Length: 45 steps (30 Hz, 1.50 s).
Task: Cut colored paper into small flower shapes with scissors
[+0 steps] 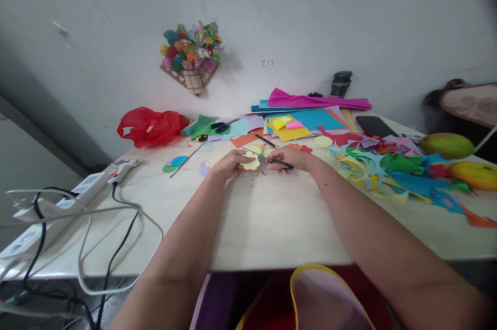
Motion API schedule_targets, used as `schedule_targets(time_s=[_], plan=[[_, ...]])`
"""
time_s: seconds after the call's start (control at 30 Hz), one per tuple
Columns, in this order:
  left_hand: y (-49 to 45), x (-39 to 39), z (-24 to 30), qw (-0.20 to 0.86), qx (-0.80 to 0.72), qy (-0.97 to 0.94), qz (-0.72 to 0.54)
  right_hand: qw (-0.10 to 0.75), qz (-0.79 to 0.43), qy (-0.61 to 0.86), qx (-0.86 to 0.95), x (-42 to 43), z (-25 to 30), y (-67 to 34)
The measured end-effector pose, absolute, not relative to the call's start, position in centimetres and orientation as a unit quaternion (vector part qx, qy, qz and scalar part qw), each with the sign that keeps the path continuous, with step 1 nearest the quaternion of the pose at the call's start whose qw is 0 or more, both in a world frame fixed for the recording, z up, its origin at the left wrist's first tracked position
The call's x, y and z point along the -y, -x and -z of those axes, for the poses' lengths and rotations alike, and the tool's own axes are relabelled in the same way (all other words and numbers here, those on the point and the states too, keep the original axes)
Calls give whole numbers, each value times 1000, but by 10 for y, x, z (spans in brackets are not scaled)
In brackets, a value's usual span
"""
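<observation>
My left hand is closed on a pale yellow flower-shaped paper cutout, held just above the table. My right hand grips black-handled scissors whose blades point left and meet the edge of the cutout. Both hands sit near the middle of the table, a little in front of a spread of coloured paper. Small paper scraps lie under the hands.
Stacked coloured sheets, a second pair of scissors, a red plastic bag, a phone, paper offcuts and two mangoes surround the hands. A power strip with cables lies left. A paper flower bouquet hangs on the wall.
</observation>
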<state>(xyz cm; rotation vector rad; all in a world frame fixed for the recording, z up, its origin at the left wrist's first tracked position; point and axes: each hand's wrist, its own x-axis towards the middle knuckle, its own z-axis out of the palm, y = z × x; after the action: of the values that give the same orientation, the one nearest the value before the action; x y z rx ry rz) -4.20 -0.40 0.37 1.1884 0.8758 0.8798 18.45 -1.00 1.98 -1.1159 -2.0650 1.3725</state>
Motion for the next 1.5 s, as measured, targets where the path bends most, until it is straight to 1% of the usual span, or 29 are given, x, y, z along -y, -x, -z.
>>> schedule_targets(time_s=[0.63, 0.93, 1.5], plan=[[41, 7, -3, 643, -384, -503, -431, 240, -469, 410, 744, 10, -16, -182], [46, -1, 5, 644, -387, -516, -411, 247, -469, 412, 741, 12, -18, -181], [44, 3, 1, 645, -383, -511, -420, 246, -470, 402, 746, 8, -15, -183]])
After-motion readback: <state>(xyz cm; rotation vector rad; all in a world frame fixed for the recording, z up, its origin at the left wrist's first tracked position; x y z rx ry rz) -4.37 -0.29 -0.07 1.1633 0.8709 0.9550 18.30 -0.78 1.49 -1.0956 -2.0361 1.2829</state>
